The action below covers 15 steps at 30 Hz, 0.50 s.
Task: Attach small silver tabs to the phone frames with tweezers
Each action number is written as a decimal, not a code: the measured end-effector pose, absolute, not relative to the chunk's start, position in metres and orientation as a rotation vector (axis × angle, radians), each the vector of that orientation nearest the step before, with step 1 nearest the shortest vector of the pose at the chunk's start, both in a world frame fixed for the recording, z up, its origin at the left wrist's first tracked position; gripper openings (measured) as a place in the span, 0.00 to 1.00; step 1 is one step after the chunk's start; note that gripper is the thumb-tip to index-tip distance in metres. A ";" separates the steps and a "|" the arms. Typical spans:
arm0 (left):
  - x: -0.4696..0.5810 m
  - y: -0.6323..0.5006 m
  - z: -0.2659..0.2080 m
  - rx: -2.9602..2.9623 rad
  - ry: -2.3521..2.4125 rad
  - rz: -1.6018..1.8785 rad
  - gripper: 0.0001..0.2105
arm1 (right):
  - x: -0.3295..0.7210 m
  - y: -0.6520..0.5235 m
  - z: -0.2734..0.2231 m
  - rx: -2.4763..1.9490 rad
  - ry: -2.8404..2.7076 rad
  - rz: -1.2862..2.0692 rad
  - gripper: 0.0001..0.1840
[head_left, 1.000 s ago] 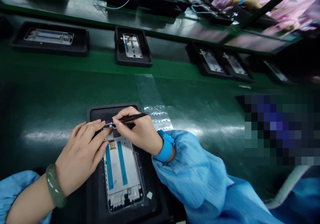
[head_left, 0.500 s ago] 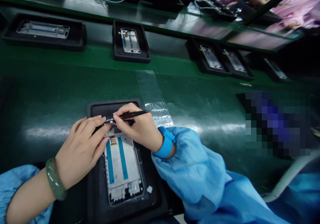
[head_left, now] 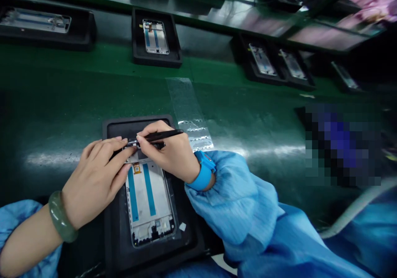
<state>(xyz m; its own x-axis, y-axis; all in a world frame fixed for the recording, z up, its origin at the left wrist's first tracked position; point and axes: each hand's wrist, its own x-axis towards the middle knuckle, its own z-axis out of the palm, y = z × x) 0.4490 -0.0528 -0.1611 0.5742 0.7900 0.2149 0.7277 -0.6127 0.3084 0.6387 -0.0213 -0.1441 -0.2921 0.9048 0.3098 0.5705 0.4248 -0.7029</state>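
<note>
A phone frame [head_left: 156, 224] with two blue strips and a small orange flex connector [head_left: 137, 169] lies in a black foam tray [head_left: 116, 249]. My left hand [head_left: 96, 174] rests at the frame's upper left, its fingers stretched out and the fingertips on the top end. In my right hand [head_left: 169, 154] are dark tweezers [head_left: 164, 135], pinched between thumb and fingers, with their tips pointing left at the frame's top edge. The fingers hide most of that top end, and whether the tips grip anything cannot be made out. A small white square [head_left: 182, 226] sits right of the frame.
A clear plastic strip [head_left: 182, 98] lies on the green bench [head_left: 248, 116] beyond the tray. Along the back are more black trays [head_left: 135, 54] holding phone frames. A pixelated patch [head_left: 341, 145] covers something at right. A person in pink [head_left: 375, 5] is across the bench.
The whole view has shifted slightly, with the trays now higher in the picture. Both hands stay at the frame's top end, and the tweezers still sit in my right hand.
</note>
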 end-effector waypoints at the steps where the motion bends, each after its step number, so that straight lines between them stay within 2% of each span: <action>1: 0.449 -0.053 -0.161 2.616 1.276 0.499 0.17 | 0.640 -0.021 -0.144 -1.249 -1.964 0.650 0.03; 7: 0.450 -0.053 -0.161 2.621 1.272 0.509 0.17 | 0.643 -0.016 -0.145 -1.196 -1.902 0.791 0.04; 15: 0.449 -0.053 -0.160 2.618 1.273 0.493 0.16 | 0.639 -0.019 -0.145 -1.228 -1.999 0.621 0.02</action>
